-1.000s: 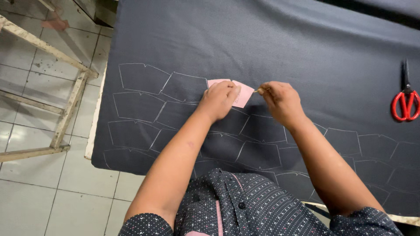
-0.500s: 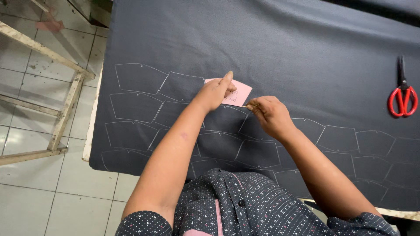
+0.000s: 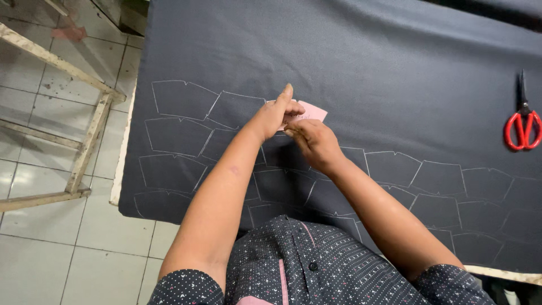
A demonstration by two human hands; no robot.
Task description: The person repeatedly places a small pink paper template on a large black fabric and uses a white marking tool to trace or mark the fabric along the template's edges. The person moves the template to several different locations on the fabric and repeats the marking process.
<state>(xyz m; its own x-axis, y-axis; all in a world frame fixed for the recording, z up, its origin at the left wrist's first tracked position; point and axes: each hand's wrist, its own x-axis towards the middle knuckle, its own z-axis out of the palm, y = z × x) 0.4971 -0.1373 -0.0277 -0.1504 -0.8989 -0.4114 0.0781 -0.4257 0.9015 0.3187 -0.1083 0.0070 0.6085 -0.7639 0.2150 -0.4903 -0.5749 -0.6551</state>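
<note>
Floor tiles [image 3: 51,248] and a pale wooden frame [image 3: 84,152] fill the far left of my view, beside the edge of the worktop [image 3: 116,189]. Dark grey cloth [image 3: 339,62] covers that worktop, and I see rows of chalk outlines [image 3: 175,135] drawn across its near half, each a small five-sided shape set close to the next. My left hand [image 3: 276,113] lies flat on a pink card template [image 3: 312,113] near the middle of the cloth, fingers spread apart and pressing down, forefinger pointing away from me. Just to its right, touching it, my right hand [image 3: 313,141] is closed with fingertips pinched together at the near edge of the template; I cannot tell what they pinch, as it is hidden. The template sits on the cloth just above the upper row of outlines. Well apart, at the far right, red-handled scissors [image 3: 523,121] lie on the cloth, blades pointing away.
</note>
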